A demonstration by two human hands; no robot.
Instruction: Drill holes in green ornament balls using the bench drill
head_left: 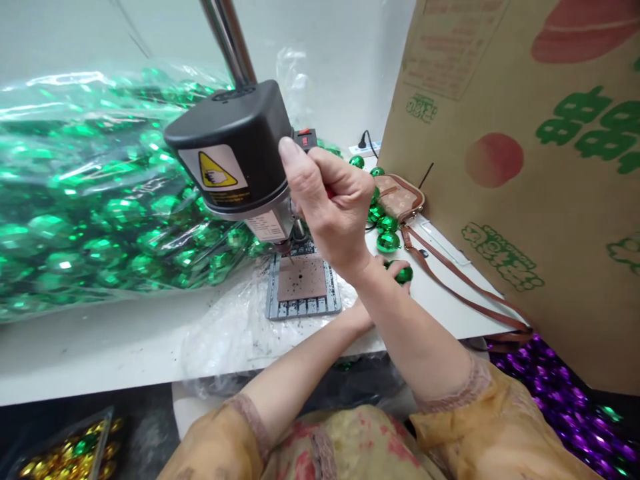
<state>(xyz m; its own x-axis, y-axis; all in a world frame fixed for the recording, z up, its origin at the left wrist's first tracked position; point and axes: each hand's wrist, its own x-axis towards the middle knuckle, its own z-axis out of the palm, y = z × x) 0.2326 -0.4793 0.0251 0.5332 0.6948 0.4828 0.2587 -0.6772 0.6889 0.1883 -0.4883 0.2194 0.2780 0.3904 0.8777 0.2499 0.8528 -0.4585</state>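
A small bench drill press [235, 147] with a black head and a yellow warning label stands before me. My right hand [333, 203] is closed in a fist at the right side of its head, around the feed handle, which the fingers mostly hide. Under the drill bit, a brown square board [300, 279] with a dark hole lies on the grey slotted base [274, 308], speckled with dark shavings. My left arm crosses beneath the right one. Partly covered by the right forearm, my left hand [395, 265] has its fingers around a shiny green ball [404, 274] on the table.
A large clear bag of green mirrored balls [100, 227] fills the table's left side. Several loose green balls [388, 241] lie by a brown strapped purse [400, 197]. A tall cardboard box [500, 200] stands right. Below are purple balls [565, 393] and a gold-ball container [65, 460].
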